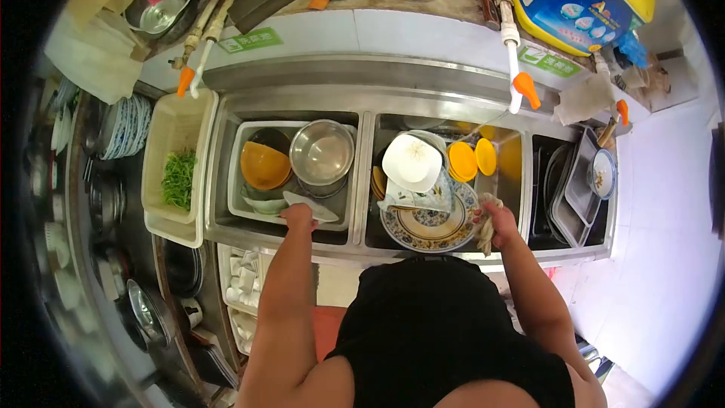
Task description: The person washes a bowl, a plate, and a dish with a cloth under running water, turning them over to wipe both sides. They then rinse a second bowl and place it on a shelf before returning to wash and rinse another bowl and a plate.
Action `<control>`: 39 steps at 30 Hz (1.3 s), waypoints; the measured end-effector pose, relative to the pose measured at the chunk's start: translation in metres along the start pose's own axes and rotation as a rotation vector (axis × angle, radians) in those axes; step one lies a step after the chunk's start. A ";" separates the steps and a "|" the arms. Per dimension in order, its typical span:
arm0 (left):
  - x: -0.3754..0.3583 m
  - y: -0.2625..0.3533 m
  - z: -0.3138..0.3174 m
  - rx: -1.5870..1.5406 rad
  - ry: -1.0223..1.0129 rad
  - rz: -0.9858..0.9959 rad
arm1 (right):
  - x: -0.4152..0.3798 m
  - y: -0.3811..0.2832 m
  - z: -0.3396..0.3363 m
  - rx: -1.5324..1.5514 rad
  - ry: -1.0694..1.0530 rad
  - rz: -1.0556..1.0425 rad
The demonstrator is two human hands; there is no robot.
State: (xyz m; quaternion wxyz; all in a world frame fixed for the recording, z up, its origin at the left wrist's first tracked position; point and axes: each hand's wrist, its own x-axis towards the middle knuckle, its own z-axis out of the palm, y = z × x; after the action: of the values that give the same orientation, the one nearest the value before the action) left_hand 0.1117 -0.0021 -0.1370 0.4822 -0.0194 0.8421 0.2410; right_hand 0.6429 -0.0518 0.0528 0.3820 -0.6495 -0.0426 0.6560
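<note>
My left hand (300,217) grips the edge of a white plate (316,207), which is tilted over the front of a white tub in the left basin. Beside that plate, the tub holds an orange bowl (264,166), a steel pot (322,153) and more pale dishes. At the front right of the middle basin, my right hand (501,228) is closed around a beige cloth (487,221). Close to the cloth lies a large patterned plate (430,228). A white square bowl (411,162) and yellow dishes (463,161) sit behind it.
Left of the sink (362,181), a cream tub (174,211) holds chopped greens (180,179). Trays (570,204) and a small bowl (602,174) fill the right basin. An orange-handled tap (524,91) hangs over the middle basin. A blue-and-yellow jug (581,4) and a knife (487,0) rest on the ledge.
</note>
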 end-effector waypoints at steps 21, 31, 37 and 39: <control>-0.003 0.104 -0.069 1.858 -0.089 0.678 | -0.012 0.016 -0.041 -0.093 0.214 -0.001; -0.040 0.188 -0.103 2.027 -0.579 0.915 | -0.026 0.021 -0.005 -0.148 0.110 -0.072; -0.120 0.213 -0.113 2.205 -0.844 0.929 | -0.016 0.045 -0.009 -0.105 0.034 -0.116; -0.142 0.218 -0.129 2.034 -0.855 0.879 | -0.011 0.043 -0.013 -0.062 0.032 -0.099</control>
State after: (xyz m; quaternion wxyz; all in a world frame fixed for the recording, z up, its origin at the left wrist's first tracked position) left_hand 0.0256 0.1075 0.1180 0.3942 0.7451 0.3521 -0.4068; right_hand 0.6339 -0.0939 0.0359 0.3941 -0.6686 -0.0889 0.6243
